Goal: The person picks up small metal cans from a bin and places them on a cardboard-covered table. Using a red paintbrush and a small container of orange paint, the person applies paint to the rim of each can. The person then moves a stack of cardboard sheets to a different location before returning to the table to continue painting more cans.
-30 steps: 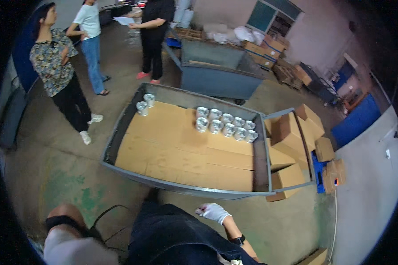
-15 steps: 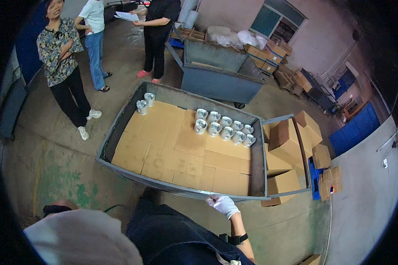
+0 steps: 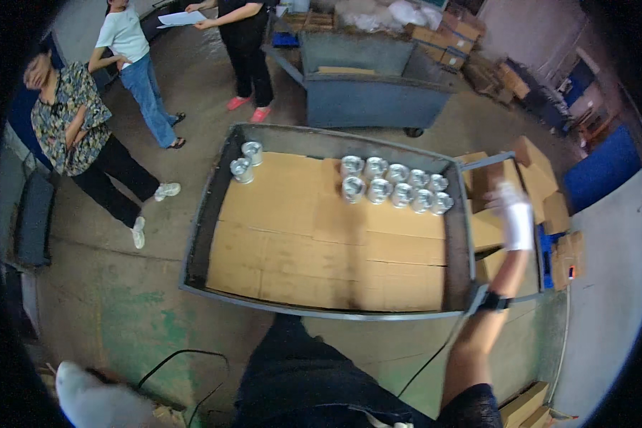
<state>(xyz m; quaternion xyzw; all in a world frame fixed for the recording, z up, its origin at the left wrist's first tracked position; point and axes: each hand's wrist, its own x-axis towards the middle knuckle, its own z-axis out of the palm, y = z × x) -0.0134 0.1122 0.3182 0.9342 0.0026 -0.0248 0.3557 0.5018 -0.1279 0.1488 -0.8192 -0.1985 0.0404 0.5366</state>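
Note:
My right hand (image 3: 511, 214), in a white glove, is raised over the right end of the grey metal cart (image 3: 321, 312). Motion blurs its fingers, and I cannot make out anything in them. Silver pistons (image 3: 379, 190) stand in two rows at the cart's far right, on flat cardboard (image 3: 292, 242). Two more pistons (image 3: 242, 170) stand in the far left corner. No hand touches them. I cannot identify my left hand; at the lower left is a pale rounded shape (image 3: 85, 396), too unclear to name.
Cardboard boxes (image 3: 538, 167) are stacked beyond the cart's right end. A second grey cart (image 3: 374, 100) stands behind. Several people are at the far left, one in a patterned shirt (image 3: 68, 121) and one holding papers (image 3: 182, 19). A black cable (image 3: 185, 352) trails at the lower left.
My right hand has risen from the cart's near edge and swung right, over its right end. The view has shifted. The pistons stay where they were on the cardboard.

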